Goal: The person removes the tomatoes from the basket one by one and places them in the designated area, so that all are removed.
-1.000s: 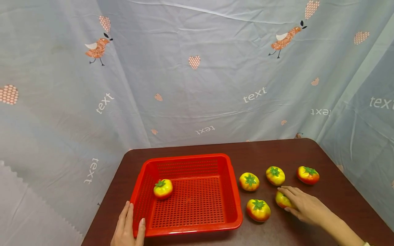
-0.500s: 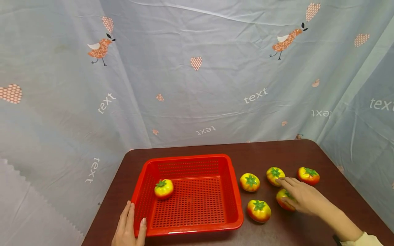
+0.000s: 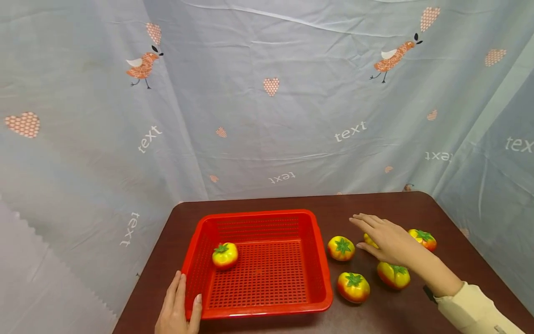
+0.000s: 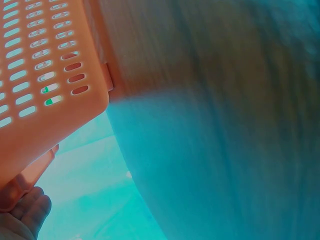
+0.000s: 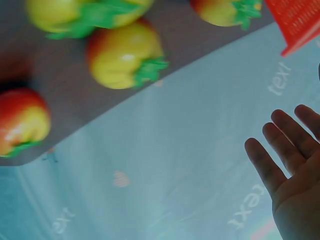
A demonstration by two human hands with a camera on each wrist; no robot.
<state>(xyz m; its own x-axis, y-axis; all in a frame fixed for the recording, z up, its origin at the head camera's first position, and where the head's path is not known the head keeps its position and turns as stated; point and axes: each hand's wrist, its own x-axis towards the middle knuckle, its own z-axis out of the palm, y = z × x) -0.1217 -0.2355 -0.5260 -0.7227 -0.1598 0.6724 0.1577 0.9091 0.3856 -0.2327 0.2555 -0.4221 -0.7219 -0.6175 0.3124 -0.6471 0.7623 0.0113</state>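
The left hand holds the near left corner of a red plastic basket, fingers along the outside and thumb over the rim. One yellow-and-red tomato with a green calyx sits inside, toward the left. To the right of the basket, the right hand hovers with fingers extended and nothing in its grasp. It partly covers a tomato in the head view. Just nearer lies another tomato, its calyx facing right. In the right wrist view, the palm and spread fingers show bare.
More tomatoes lie on the dark brown table: one by the basket's right wall, one nearer the front, and one at the far right. A printed grey-blue curtain hangs behind the table.
The right hand has let go of a tomato, risen and moved away toward the back left. That tomato has tipped slightly and now stands uncovered. The left hand stays on the basket.
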